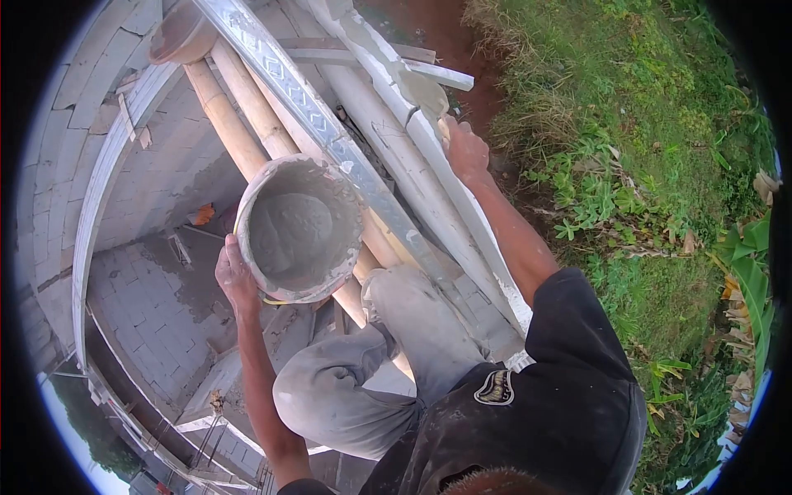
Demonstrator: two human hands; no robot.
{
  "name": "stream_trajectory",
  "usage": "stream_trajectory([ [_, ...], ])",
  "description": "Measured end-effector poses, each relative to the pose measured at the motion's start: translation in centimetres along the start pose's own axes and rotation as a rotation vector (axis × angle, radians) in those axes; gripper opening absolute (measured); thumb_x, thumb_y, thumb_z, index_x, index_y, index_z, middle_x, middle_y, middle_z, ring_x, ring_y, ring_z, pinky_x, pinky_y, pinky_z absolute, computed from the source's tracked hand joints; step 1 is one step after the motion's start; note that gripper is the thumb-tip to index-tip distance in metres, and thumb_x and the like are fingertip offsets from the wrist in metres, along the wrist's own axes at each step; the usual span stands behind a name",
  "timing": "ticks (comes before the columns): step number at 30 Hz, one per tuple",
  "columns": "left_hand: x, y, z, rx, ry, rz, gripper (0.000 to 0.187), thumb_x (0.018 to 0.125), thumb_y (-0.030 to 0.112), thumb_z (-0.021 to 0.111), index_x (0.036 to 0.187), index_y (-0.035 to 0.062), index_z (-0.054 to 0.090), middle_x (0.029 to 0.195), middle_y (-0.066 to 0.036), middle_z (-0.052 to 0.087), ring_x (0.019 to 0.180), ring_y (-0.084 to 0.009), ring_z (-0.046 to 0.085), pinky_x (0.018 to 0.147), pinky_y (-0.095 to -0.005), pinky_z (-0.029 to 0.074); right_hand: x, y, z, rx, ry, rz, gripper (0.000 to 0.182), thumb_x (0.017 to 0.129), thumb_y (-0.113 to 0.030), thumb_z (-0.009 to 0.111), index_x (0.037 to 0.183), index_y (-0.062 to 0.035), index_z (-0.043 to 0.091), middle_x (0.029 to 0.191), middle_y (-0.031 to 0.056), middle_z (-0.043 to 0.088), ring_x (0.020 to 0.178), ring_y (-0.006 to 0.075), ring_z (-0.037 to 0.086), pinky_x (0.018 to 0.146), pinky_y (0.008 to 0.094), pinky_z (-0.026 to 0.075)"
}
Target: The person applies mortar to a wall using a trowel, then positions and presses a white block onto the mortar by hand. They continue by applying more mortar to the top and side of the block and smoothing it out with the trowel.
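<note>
Both arms are stretched forward, the left hand [235, 276] curled in a grip, the right hand [466, 150] clasped higher.

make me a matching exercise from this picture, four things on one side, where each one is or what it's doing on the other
Things:
1. left hand
2. right hand
3. bucket
4. grass

Places or states:
a. holds grey mortar
b. on the white plastered wall edge
c. covers the ground to the right
d. grips the bucket's side

Pairs: 1-d, 2-b, 3-a, 4-c
</note>
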State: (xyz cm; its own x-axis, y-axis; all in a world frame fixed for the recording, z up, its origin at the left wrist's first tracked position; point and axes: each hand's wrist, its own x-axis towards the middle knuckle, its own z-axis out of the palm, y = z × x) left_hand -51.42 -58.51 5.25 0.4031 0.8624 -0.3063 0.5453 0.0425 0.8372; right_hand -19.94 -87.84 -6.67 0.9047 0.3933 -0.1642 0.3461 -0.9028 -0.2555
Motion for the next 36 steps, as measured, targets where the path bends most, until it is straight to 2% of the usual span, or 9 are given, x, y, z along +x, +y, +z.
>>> stream_trajectory([
  [2,-0.1,-0.3,-0.1,0.016,0.001,-0.002,0.047,0.103,0.040,0.049,0.090,-0.0012,0.066,0.077,-0.001,0.059,0.070,-0.0091,0.050,0.066,-0.0278,0.043,0.8,-0.6,0.3,-0.053,-0.039,0.037,0.049,0.090,-0.023,0.064,0.136,-0.0219,0.047,0.107,0.0158,0.061,0.093,0.0373,0.067,0.077,0.0498,0.054],
  [10,0.1,-0.5,0.2,-0.021,0.024,0.041,0.049,0.103,0.041,0.048,0.088,-0.0015,0.065,0.076,-0.001,0.058,0.070,-0.0091,0.049,0.066,-0.0278,0.043,-1.6,-0.1,1.0,-0.010,0.024,0.050,0.041,0.090,-0.018,0.062,0.129,-0.0183,0.051,0.104,0.0178,0.061,0.089,0.0368,0.069,0.075,0.0496,0.056],
  [15,0.2,-0.7,-0.1,0.044,0.012,0.021,0.048,0.104,0.041,0.047,0.090,-0.0010,0.065,0.076,0.000,0.057,0.070,-0.0091,0.049,0.067,-0.0274,0.043,3.4,-2.1,2.7,-0.007,0.054,0.024,0.043,0.091,-0.022,0.063,0.132,-0.0202,0.050,0.103,0.0151,0.060,0.088,0.0368,0.068,0.074,0.0503,0.055],
  [17,0.4,-0.5,-0.1,0.057,0.011,0.033,0.048,0.104,0.041,0.047,0.089,-0.0010,0.065,0.076,0.000,0.057,0.070,-0.0090,0.049,0.067,-0.0273,0.043,5.9,-4.5,1.7,-0.019,0.024,0.019,0.034,0.095,-0.014,0.046,0.129,-0.0169,0.051,0.108,0.0202,0.062,0.093,0.0375,0.069,0.076,0.0501,0.056],
  [20,0.1,0.5,0.4,0.052,0.003,0.027,0.049,0.104,0.040,0.046,0.086,-0.0012,0.064,0.075,-0.001,0.056,0.070,-0.0088,0.048,0.066,-0.0277,0.042,9.5,-6.4,2.0,-0.039,0.003,-0.021,0.032,0.097,-0.013,0.043,0.127,-0.0157,0.052,0.108,0.0220,0.062,0.094,0.0392,0.069,0.077,0.0508,0.055],
  [26,0.3,-0.1,0.5,0.106,-0.005,0.091,0.047,0.105,0.038,0.047,0.085,-0.0007,0.064,0.073,-0.001,0.055,0.067,-0.0083,0.048,0.063,-0.0270,0.041,13.5,-8.4,2.3,-0.041,-0.013,-0.021,0.032,0.096,-0.014,0.044,0.127,-0.0143,0.054,0.114,0.0238,0.062,0.097,0.0406,0.068,0.078,0.0512,0.055],
  [29,0.3,-0.3,0.2,-0.010,0.001,-0.013,0.046,0.104,0.037,0.047,0.084,0.0001,0.064,0.073,0.000,0.054,0.067,-0.0078,0.047,0.062,-0.0268,0.040,14.2,-8.9,2.0,0.001,0.090,-0.035,0.032,0.097,-0.014,0.043,0.127,-0.0140,0.055,0.115,0.0237,0.062,0.098,0.0404,0.068,0.079,0.0510,0.055],
  [34,0.4,-1.2,-0.1,-0.026,0.023,-0.019,0.045,0.104,0.037,0.047,0.083,0.0008,0.063,0.072,0.001,0.053,0.066,-0.0071,0.045,0.060,-0.0260,0.039,14.8,-8.7,2.2,-0.045,0.006,0.004,0.031,0.097,-0.013,0.043,0.126,-0.0142,0.054,0.115,0.0240,0.061,0.100,0.0406,0.067,0.080,0.0520,0.055],
  [36,0.5,-1.2,-0.1,-0.071,0.042,-0.033,0.045,0.104,0.038,0.047,0.082,0.0009,0.063,0.072,0.002,0.053,0.065,-0.0069,0.045,0.059,-0.0258,0.039,13.5,-8.9,2.6,0.046,0.209,-0.001,0.031,0.097,-0.012,0.044,0.126,-0.0142,0.054,0.113,0.0229,0.062,0.100,0.0406,0.067,0.080,0.0520,0.054],
])
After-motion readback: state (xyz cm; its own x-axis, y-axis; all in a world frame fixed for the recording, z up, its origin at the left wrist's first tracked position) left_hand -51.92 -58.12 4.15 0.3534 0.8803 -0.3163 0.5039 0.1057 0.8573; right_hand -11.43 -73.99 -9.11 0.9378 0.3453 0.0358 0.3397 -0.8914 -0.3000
